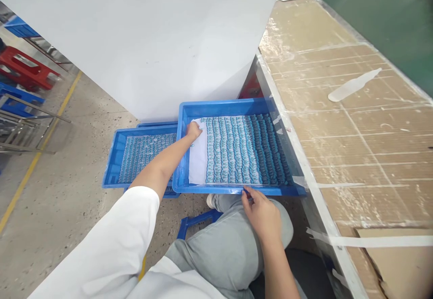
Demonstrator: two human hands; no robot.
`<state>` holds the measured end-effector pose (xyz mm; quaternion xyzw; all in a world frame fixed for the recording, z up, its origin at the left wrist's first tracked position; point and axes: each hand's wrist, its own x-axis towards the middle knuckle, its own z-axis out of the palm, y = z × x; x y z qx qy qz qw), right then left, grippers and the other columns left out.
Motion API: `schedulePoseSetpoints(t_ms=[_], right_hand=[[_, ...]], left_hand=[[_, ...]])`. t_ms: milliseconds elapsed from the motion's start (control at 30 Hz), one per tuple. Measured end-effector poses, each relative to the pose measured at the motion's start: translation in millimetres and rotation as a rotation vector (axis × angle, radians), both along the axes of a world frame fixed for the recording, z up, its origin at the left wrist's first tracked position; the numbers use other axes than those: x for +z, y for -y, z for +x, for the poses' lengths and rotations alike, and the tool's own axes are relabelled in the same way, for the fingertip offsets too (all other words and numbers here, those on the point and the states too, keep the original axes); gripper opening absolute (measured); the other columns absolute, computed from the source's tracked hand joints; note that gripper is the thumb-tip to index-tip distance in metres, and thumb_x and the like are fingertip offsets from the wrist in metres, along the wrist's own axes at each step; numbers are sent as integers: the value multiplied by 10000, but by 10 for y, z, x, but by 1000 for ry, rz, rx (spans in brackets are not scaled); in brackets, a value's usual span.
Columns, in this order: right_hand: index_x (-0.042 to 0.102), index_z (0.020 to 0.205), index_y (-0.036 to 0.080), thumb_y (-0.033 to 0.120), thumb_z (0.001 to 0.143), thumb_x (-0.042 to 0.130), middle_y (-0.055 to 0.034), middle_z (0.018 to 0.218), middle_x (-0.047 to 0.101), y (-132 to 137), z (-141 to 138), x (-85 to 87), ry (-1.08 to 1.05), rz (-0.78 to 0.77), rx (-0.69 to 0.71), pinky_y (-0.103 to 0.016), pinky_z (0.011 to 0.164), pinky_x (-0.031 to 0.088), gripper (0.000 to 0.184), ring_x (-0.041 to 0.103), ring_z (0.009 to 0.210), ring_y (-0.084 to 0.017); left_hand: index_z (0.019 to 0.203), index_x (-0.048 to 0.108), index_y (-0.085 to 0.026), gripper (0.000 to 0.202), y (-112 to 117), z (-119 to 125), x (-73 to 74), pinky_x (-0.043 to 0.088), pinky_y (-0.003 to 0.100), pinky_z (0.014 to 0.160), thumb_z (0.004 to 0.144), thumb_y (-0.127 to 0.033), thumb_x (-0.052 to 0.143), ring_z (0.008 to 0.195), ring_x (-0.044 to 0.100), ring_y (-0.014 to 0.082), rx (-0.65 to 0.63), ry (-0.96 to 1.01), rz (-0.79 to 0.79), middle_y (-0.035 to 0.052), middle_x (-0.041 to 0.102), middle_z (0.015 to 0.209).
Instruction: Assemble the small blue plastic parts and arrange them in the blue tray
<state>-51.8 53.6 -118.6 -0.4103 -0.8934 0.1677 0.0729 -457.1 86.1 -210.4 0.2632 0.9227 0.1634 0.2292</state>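
Note:
A blue plastic tray (216,108) sits beside my knee, packed with several rows of small blue-and-white parts (237,148) on a white sheet (198,163). My left hand (194,131) reaches into the tray's far left corner, fingers curled at the edge of the rows; what they hold is hidden. My right hand (260,211) is pinched on the tray's near rim (237,190). A second blue tray (117,154) with similar parts lies to the left, lower, on the floor.
A cardboard-covered table (355,123) with tape strips runs along the right. A large white panel (152,42) rises behind the trays. Red and blue stools (23,71) and metal frames stand at far left on the concrete floor. A blue stool (196,222) is under my legs.

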Motion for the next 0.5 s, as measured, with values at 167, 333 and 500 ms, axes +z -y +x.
schedulePoseSetpoints(t_ms=[167, 333, 500], right_hand=[[692, 1106, 210, 379, 928, 448, -54, 998, 734, 0, 3, 4, 0, -14, -7, -267, 546, 362, 346, 672, 690, -167], [681, 1122, 227, 382, 926, 467, -37, 997, 733, -5, -1, 4, 25, -38, -14, -268, 535, 337, 329, 654, 657, -153], [681, 1114, 233, 377, 926, 473, -23, 961, 735, -7, 4, -3, 27, -38, -22, -273, 537, 337, 315, 658, 653, -151]], left_hand=[[1167, 576, -151, 334, -63, -40, -29, 524, 424, 867, 897, -348, 568, 1024, 602, 207, 32, -4, 68, 96, 598, 1177], [1151, 584, -148, 321, -119, -39, -59, 526, 418, 862, 898, -345, 568, 1012, 606, 202, 47, 2, 131, 93, 606, 1161], [1155, 582, -149, 324, -141, -34, -64, 525, 420, 864, 898, -347, 566, 1015, 604, 203, 85, 2, 169, 94, 604, 1164]])
